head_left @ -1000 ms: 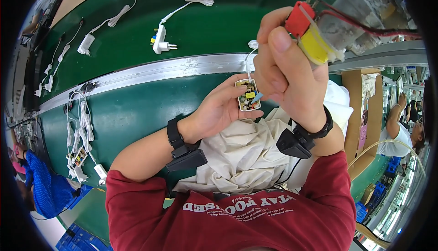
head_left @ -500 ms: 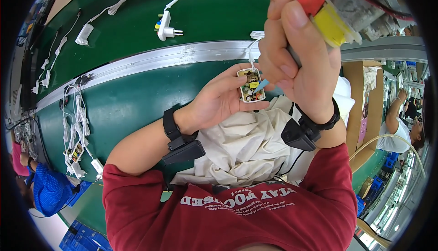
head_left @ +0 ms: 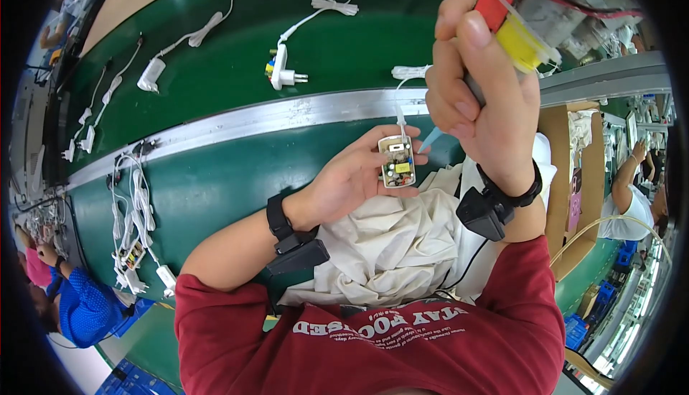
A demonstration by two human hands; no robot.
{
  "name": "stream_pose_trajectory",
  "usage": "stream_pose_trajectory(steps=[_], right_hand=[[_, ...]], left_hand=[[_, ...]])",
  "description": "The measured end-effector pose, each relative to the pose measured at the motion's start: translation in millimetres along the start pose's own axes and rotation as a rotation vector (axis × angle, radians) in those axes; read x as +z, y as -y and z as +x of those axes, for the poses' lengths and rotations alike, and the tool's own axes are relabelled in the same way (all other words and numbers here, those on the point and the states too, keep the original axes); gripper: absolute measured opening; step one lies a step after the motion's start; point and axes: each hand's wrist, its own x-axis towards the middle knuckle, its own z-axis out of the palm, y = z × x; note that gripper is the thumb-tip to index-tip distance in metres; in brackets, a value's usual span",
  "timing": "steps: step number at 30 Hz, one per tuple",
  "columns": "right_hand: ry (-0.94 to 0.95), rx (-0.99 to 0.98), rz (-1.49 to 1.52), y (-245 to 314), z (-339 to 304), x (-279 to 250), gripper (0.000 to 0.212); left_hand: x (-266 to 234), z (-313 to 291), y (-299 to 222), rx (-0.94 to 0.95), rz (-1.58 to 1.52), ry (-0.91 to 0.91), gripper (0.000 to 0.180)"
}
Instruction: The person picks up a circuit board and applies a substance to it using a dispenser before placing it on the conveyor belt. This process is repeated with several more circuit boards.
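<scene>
My left hand [head_left: 343, 178] is closed around an open white power adapter housing [head_left: 397, 179], gripping it by its edges. Its circuit board faces up, with a yellow block and small parts on it. A white cable [head_left: 401, 108] leaves the adapter's far end. Raised to the right, my right hand [head_left: 495, 100] wraps round a hand tool with red and yellow parts [head_left: 518, 43]. Below that hand a light blue tapered nozzle [head_left: 432, 138] points toward the adapter, its tip just off the board's right side by my left fingertips. The tool's grip is mostly hidden by my fingers.
Adapters with bundled cables, including a white one [head_left: 280, 68], lie on the green belt [head_left: 237, 57] beyond a metal rail [head_left: 287, 110]. More adapters and cables [head_left: 133, 215] pile up at left. White cloth [head_left: 387, 251] covers my lap; a cardboard box [head_left: 556, 201] stands right. Other people work at both sides.
The nozzle tip has come off the circuit board to beside the housing. The adapter sits lower in the picture and is tilted differently. The whole view has shifted slightly.
</scene>
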Motion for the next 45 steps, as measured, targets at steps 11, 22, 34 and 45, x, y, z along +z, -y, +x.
stream_pose_trajectory(steps=[11,22,34,45], right_hand=[[0.064,0.0,0.094,41.9,3.1,-25.7,0.018],[0.145,0.078,0.178,75.4,-13.4,-36.2,0.018],[0.07,-0.022,0.117,49.9,0.0,-61.6,0.016],[-0.01,0.049,0.013,32.0,-5.5,-22.4,0.02]], left_hand=[[52.1,25.8,-19.7,-0.01,0.106,-0.051,0.049],[109.7,124.5,-91.5,0.479,0.873,-0.058,0.043],[48.1,94.5,-101.7,0.759,2.363,-0.781,0.029],[22.4,22.3,-64.7,0.312,0.809,-0.756,0.025]])
